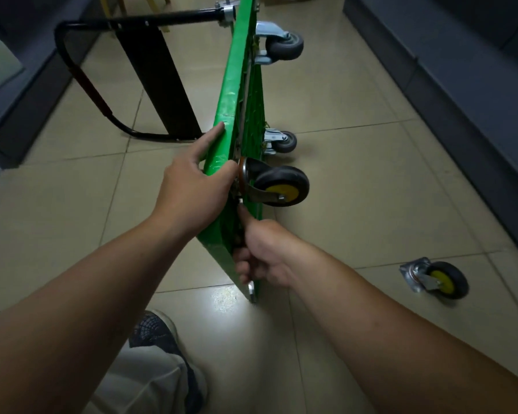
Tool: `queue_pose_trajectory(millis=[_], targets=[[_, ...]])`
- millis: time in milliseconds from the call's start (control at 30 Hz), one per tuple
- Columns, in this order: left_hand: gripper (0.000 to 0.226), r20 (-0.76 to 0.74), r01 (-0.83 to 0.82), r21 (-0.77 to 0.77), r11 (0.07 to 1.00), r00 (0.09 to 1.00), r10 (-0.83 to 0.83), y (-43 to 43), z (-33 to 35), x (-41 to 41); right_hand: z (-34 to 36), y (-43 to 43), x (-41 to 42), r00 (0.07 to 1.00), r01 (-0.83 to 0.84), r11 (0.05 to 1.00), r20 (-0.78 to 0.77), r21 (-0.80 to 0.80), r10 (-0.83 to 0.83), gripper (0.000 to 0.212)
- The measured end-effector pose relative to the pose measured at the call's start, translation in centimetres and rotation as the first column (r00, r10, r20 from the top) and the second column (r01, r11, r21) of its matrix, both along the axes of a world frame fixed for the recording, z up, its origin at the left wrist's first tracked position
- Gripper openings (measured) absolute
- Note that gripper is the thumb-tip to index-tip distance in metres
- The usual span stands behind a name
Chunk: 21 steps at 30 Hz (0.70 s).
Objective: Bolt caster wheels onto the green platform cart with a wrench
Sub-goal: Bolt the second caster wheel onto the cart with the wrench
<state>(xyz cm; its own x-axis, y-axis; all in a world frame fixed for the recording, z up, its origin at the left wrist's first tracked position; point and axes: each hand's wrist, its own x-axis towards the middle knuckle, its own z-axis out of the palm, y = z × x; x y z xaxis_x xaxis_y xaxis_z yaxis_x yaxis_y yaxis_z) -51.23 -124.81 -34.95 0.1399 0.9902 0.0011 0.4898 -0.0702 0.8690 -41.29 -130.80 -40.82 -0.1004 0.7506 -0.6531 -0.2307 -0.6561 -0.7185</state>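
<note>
The green platform cart (237, 94) stands on its side edge on the tiled floor, its underside facing right. A black caster with a yellow hub (278, 186) sits against the underside near me. My left hand (192, 183) grips the cart's upper edge beside that caster's plate, index finger stretched along the green rim. My right hand (260, 255) grips a metal wrench (251, 289), whose lower end pokes out below my fist; its head reaches up towards the caster plate, mostly hidden. Two grey casters (284, 44) (283, 141) are mounted farther along.
A loose yellow-hub caster (437, 277) lies on the floor at the right. The cart's black folding handle (102, 73) lies out to the left. Dark furniture lines both sides. My shoe (159, 333) and trouser leg are below the cart.
</note>
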Motion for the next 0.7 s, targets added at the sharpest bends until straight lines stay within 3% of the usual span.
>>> queue_pose_trajectory(millis=[100, 233, 367, 467, 567, 600, 700], targets=[[0.062, -0.010, 0.035, -0.020, 0.999, 0.999, -0.036, -0.2, 0.4, -0.3, -0.9, -1.4, -0.3, 0.994, 0.070, 0.998, 0.086, -0.005, -0.069, 0.052], [0.063, -0.024, 0.056, -0.025, 0.998, 0.998, -0.056, -0.7, 0.5, -0.8, -4.1, -5.6, 1.7, 0.823, -0.073, 0.972, 0.564, 0.224, -0.068, 0.028], [0.063, -0.042, 0.063, -0.022, 0.998, 0.997, -0.064, -0.6, 0.4, -0.9, -8.1, -7.2, 4.4, 0.713, -0.138, 0.929, 0.685, 0.342, -0.147, 0.020], [0.062, -0.056, 0.062, -0.005, 0.998, 0.996, -0.062, -0.6, 0.3, -0.7, -10.1, -6.4, 5.2, 0.596, -0.258, 0.791, 0.736, 0.555, -0.322, 0.027], [0.060, -0.049, 0.054, 0.003, 0.999, 0.997, -0.053, -0.6, 0.1, -0.5, -11.8, -4.9, 5.1, 0.443, -0.376, 0.664, 0.755, 0.646, -0.484, 0.041], [0.060, -0.043, 0.052, 0.004, 0.999, 0.998, -0.052, -0.6, 0.0, -0.5, -12.3, -4.3, 4.6, 0.454, -0.347, 0.650, 0.727, 0.676, -0.514, 0.040], [0.058, -0.035, 0.046, 0.017, 0.999, 0.998, -0.045, -0.4, -0.2, -0.5, -13.3, -2.8, 2.9, 0.603, -0.198, 0.638, 0.606, 0.744, -0.519, 0.038]])
